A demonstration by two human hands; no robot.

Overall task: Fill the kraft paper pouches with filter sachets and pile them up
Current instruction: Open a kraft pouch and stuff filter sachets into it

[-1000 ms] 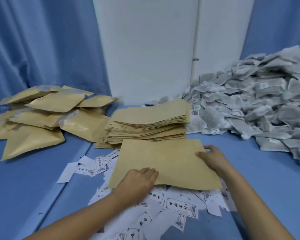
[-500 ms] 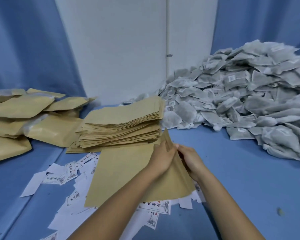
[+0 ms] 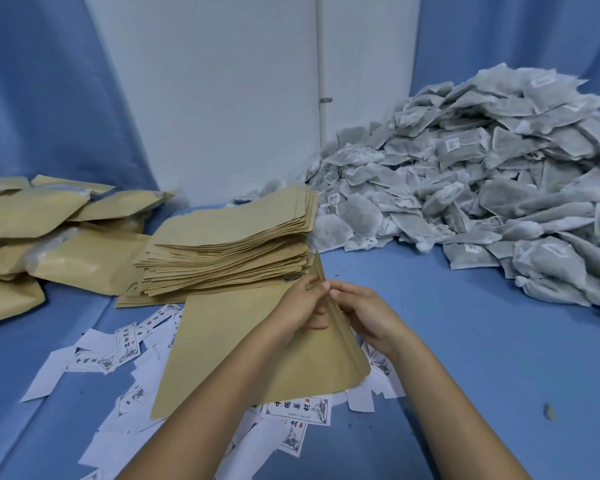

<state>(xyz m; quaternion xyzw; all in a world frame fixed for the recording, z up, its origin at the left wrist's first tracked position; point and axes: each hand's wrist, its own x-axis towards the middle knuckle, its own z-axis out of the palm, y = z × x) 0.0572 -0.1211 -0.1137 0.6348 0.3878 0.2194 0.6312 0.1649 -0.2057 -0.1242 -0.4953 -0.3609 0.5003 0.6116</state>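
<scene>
The left hand (image 3: 300, 306) and the right hand (image 3: 364, 315) both pinch, with curled fingers, the raised right edge of 1 kraft paper pouch (image 3: 229, 344); its long axis runs to the left, over printed labels (image 3: 125, 348). Behind is 1 stack of empty pouches (image 3: 236, 244), at right 1 heap of filter sachets (image 3: 482, 188), too many to count.

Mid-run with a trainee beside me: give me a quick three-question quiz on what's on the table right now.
1. True or false: the left hand and right hand both grip one kraft pouch at its raised edge.
2. The heap of filter sachets lies: A) on the right, B) on the left, C) beneath the hands.
3. Fill in: the filled pouches lie to the ___ of the stack of empty pouches.
Key: 1 true; 2 A; 3 left.
</scene>
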